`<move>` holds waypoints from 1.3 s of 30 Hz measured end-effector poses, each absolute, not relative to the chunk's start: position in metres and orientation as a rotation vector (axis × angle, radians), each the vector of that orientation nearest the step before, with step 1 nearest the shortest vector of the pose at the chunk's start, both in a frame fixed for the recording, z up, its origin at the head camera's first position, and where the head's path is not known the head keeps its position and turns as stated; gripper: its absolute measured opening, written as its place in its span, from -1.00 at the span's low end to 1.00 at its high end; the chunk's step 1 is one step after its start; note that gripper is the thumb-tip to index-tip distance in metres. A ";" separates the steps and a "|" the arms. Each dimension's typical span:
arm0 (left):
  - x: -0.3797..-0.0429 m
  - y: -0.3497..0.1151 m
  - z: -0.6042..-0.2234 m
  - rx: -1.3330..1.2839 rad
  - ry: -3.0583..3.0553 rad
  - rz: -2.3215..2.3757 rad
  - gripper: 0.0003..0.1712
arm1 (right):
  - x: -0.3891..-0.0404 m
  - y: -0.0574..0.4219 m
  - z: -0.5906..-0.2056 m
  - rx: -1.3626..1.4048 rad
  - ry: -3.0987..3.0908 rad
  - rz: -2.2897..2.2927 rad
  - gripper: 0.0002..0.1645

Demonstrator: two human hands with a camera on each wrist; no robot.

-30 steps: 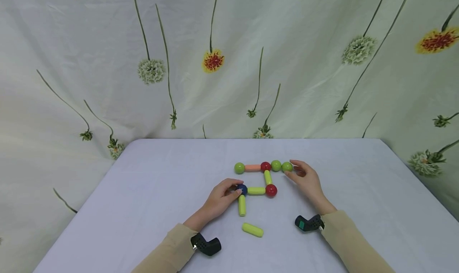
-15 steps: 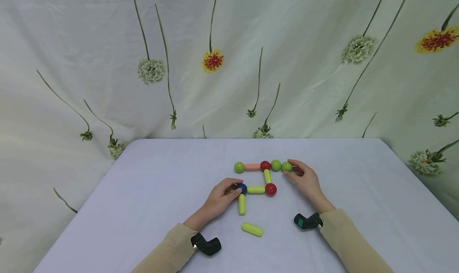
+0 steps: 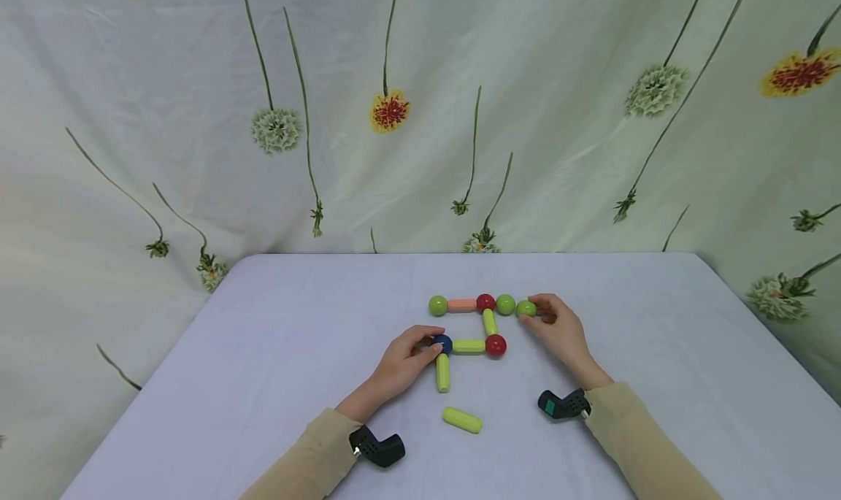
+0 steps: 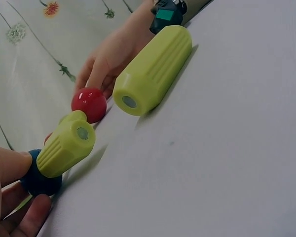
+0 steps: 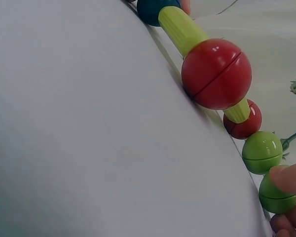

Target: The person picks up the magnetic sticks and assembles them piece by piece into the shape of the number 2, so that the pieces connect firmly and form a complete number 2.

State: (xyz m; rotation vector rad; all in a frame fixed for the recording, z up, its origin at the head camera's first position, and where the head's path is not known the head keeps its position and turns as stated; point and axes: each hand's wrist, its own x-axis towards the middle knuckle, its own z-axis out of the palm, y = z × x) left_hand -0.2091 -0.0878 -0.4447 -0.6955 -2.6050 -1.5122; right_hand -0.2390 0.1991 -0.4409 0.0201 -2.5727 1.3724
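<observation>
In the head view, my left hand (image 3: 404, 361) grips a blue ball (image 3: 446, 345) at the near left corner of a ball-and-rod chain. A yellow-green rod (image 3: 443, 374) sticks out from it toward me. Another rod (image 3: 469, 347) links it to a red ball (image 3: 496, 346), and a third rod (image 3: 490, 322) joins that to a far red ball (image 3: 485, 302). My right hand (image 3: 558, 332) pinches a green ball (image 3: 525, 308) between thumb and fingers. This lies beside a second green ball (image 5: 262, 152), which sits against the far red ball; whether the two green balls touch is unclear.
A loose yellow-green rod (image 3: 462, 420) lies on the white table (image 3: 296, 339) nearer to me. From the far red ball, an orange rod (image 3: 462, 305) runs left to a green ball (image 3: 438, 305). A flower-printed cloth (image 3: 558, 120) hangs behind the table.
The green ball in my right hand has shifted very slightly toward me relative to the green ball beside it. My left hand keeps its grip on the blue ball.
</observation>
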 end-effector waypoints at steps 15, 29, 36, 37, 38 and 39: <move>-0.208 -0.089 -0.445 -0.675 -2.627 -1.530 -0.65 | -0.223 0.204 -0.433 0.031 -2.609 1.555 -0.39; -0.207 -0.090 -0.442 -0.686 -2.640 -1.527 -0.64 | -0.208 0.186 -0.408 0.196 -2.622 1.693 -0.42; -0.206 -0.090 -0.442 -0.689 -2.637 -1.522 -0.63 | -0.200 0.173 -0.403 0.330 -2.603 1.752 -0.48; -0.206 -0.090 -0.443 -0.691 -2.638 -1.517 -0.63 | -0.198 0.172 -0.403 0.343 -2.599 1.764 -0.49; -0.206 -0.090 -0.443 -0.690 -2.639 -1.514 -0.63 | -0.197 0.170 -0.403 0.362 -2.598 1.766 -0.49; -0.207 -0.090 -0.443 -0.691 -2.639 -1.512 -0.63 | -0.197 0.169 -0.403 0.376 -2.595 1.775 -0.49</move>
